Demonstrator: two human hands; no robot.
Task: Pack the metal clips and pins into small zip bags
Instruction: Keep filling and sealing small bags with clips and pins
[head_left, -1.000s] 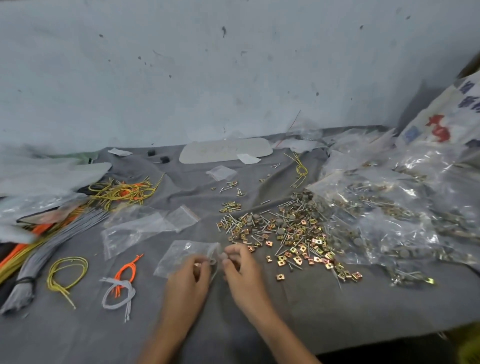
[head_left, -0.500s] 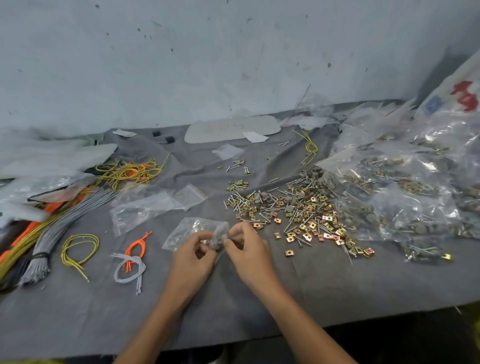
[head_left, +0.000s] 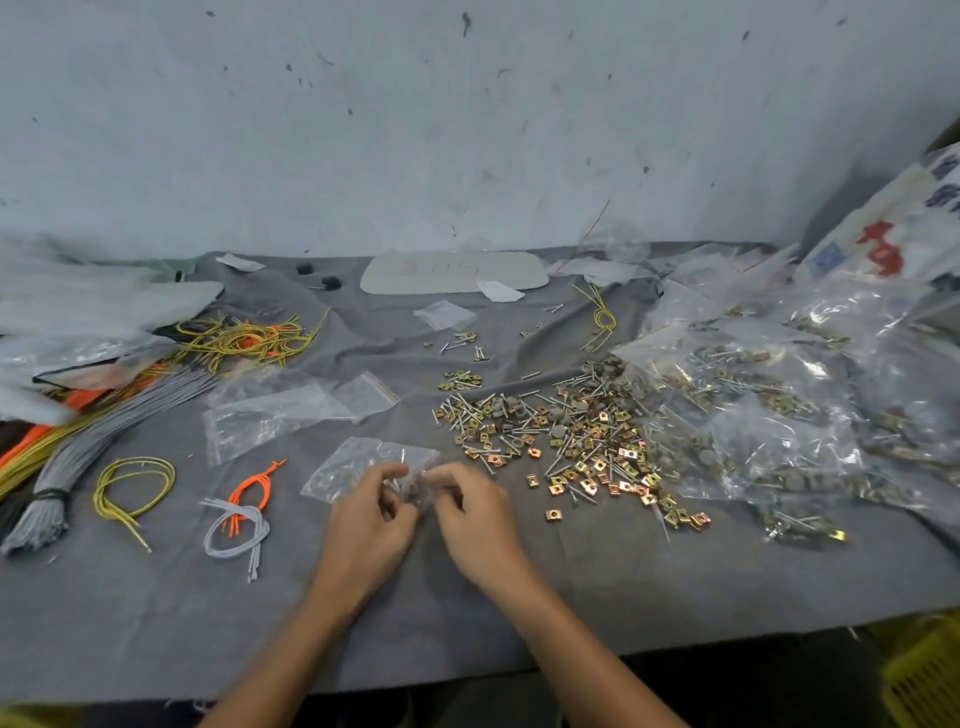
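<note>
Head view.

Grip: left hand (head_left: 371, 525) and right hand (head_left: 475, 519) meet at mid-table, fingers curled, both pinching the near edge of one small zip bag (head_left: 363, 462). Motion blur hides the fingertips, so the right hand's hold seems a pinch at the bag's right corner but is not certain.

Small zip bag: clear, holding a few metal pieces. It lies flat on the grey cloth (head_left: 571, 597) and extends away from the fingers towards the upper left.

Loose clips and pins (head_left: 566, 441): a spread heap of gold-toned square clips, thin silver pins and grey discs, just right of the right hand and apart from it.

Filled bags (head_left: 779, 415): a clear pile at the right, touching the heap's far side.

Empty zip bags (head_left: 280, 410): two or three, flat, behind and left of the hands.

Cords, left of the hands:
- orange loop (head_left: 254, 486)
- pale grey loop (head_left: 236, 530), overlapping the orange one
- yellow loop (head_left: 132, 480), further left
- tied grey bundle (head_left: 104, 415) at the left edge
</note>
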